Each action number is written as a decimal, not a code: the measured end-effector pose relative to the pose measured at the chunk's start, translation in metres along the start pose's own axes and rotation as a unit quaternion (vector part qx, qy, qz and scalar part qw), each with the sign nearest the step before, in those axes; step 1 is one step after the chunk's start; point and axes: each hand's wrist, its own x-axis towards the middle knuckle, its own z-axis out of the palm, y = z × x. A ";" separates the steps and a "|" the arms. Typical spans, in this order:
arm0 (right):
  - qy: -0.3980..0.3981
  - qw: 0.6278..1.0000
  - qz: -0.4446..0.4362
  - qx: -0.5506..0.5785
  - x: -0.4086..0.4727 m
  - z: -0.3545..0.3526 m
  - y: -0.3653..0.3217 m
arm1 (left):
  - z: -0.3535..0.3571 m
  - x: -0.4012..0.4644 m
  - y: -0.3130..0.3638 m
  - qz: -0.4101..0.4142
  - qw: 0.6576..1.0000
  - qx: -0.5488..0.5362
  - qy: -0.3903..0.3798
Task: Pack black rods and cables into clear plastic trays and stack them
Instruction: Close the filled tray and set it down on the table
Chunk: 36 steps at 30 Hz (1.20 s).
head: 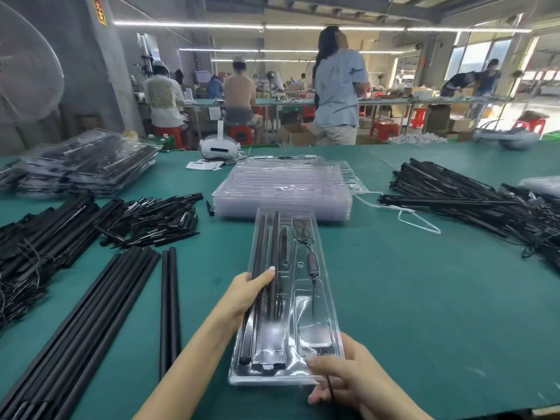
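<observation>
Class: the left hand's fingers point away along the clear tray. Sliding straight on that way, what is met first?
Probably the stack of empty clear plastic trays beyond the held clear tray; the left hand aims roughly there, though depth is unclear.

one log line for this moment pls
stage: tray filled, in hand | left hand: grips tray side over rods | right hand: pinches near corner, cable inside | next: likely stack

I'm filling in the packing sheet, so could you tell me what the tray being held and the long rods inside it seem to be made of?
The tray looks like thin clear moulded plastic: glossy glare, contents visible through it, formed compartments. The rods in it look matte black, smooth and uniform; whether coated metal or plastic cannot be told. The left hand and right hand grip the tray.
</observation>
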 end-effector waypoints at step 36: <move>0.090 0.917 -0.239 -0.306 0.000 -0.046 0.002 | -0.017 0.012 -0.012 0.037 0.991 0.054 -0.116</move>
